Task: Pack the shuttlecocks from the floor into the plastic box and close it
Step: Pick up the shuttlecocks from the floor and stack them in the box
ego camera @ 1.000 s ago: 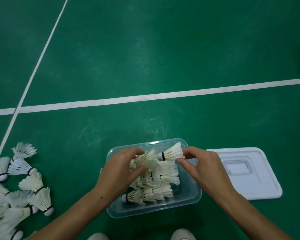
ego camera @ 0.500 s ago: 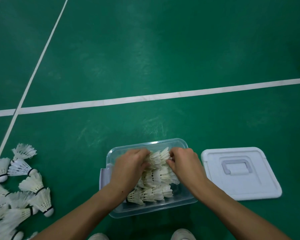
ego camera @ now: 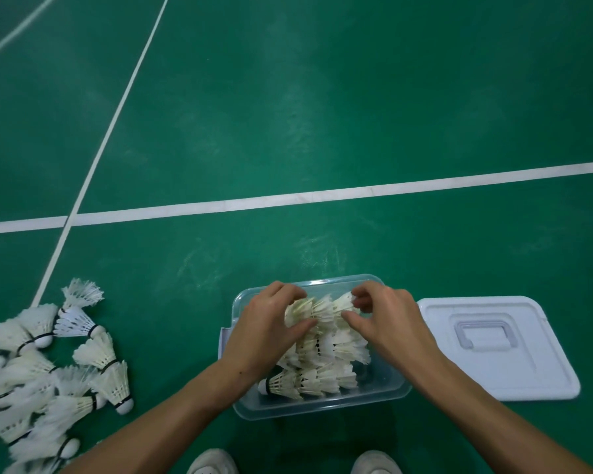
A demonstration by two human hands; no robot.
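A clear plastic box (ego camera: pixel 387 393) stands open on the green floor, low in the middle of the view. Rows of nested white shuttlecocks (ego camera: pixel 322 350) lie inside it. My left hand (ego camera: pixel 266 328) grips the left end of the top row at the box's far side, thumb under, fingers over. My right hand (ego camera: pixel 386 318) pinches the right end of that same row with curled fingers. The white lid (ego camera: pixel 528 367) lies flat on the floor just right of the box. A pile of several loose shuttlecocks (ego camera: pixel 45 371) lies on the floor at the lower left.
White court lines (ego camera: pixel 288 200) cross the green floor beyond the box. The toes of two white shoes (ego camera: pixel 213 461) show at the bottom edge, just in front of the box.
My right hand brought a shuttlecock to the end of the top row and both hands closed in on the row. The hands now sit slightly apart at the row's ends.
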